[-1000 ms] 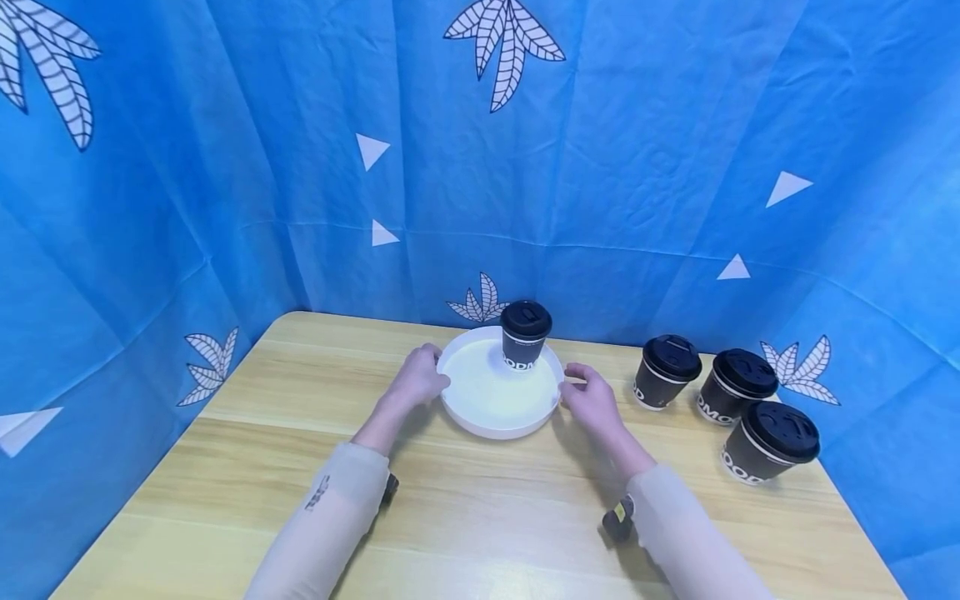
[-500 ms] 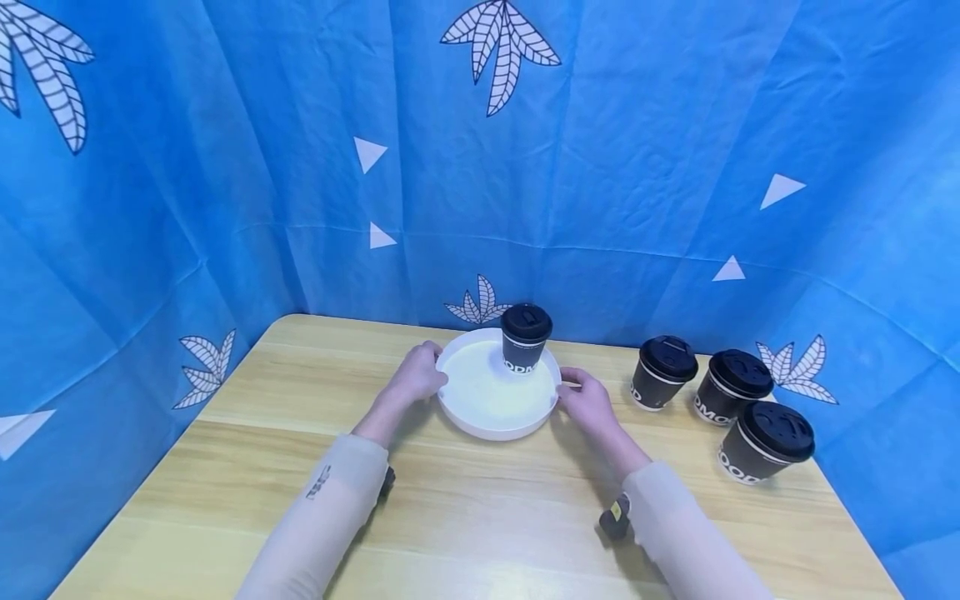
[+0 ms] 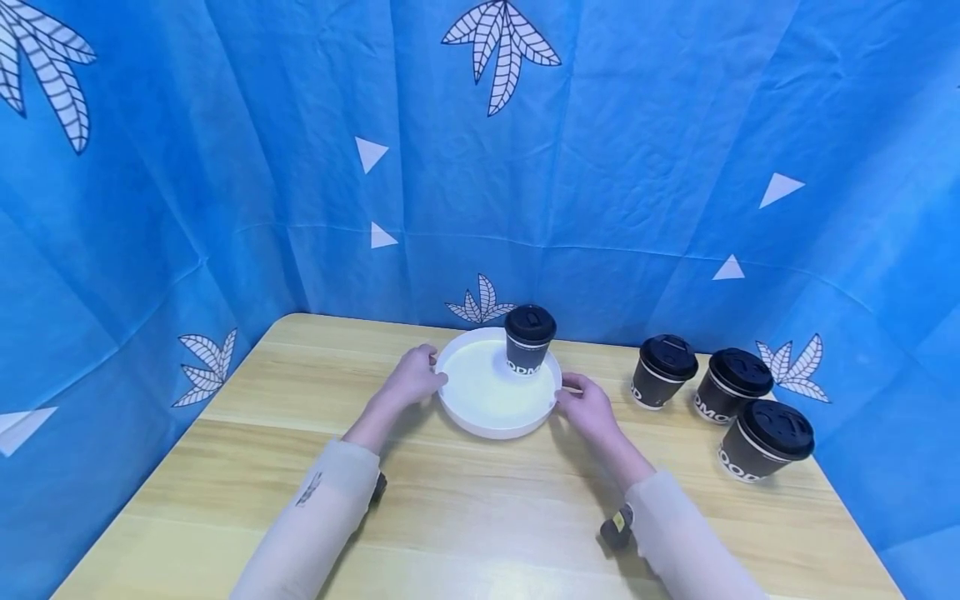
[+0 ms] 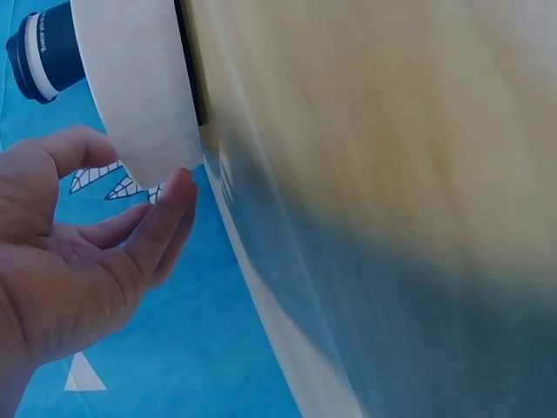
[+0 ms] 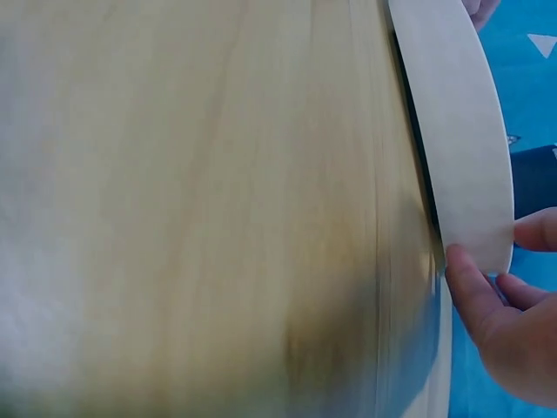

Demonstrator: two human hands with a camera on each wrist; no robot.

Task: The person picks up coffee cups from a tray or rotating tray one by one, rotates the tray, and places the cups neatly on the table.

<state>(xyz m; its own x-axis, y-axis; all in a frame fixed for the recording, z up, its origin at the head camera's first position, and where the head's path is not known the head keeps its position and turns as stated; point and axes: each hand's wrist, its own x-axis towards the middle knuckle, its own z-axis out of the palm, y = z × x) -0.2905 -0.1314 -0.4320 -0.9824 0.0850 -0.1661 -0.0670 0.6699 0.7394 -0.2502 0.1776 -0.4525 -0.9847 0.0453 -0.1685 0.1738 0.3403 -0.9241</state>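
A round white tray with a low rim is at the back middle of the wooden table. On its back right part stands a dark paper cup with a black lid and white lettering. My left hand holds the tray's left side, thumb at the upper rim and fingertips at the lower edge in the left wrist view. Opposite, my right hand pinches the right side; the right wrist view has its thumb on the rim and a finger against the tray wall. Whether the tray touches the table is unclear.
Three more lidded dark cups stand at the table's right: one farther left, one behind and one nearer. A blue patterned curtain hangs close behind the wooden table and along both sides.
The cup on the tray has shifted slightly right and nearer relative to the tray. Both hands stay at the tray's sides; the left forearm has moved slightly left.
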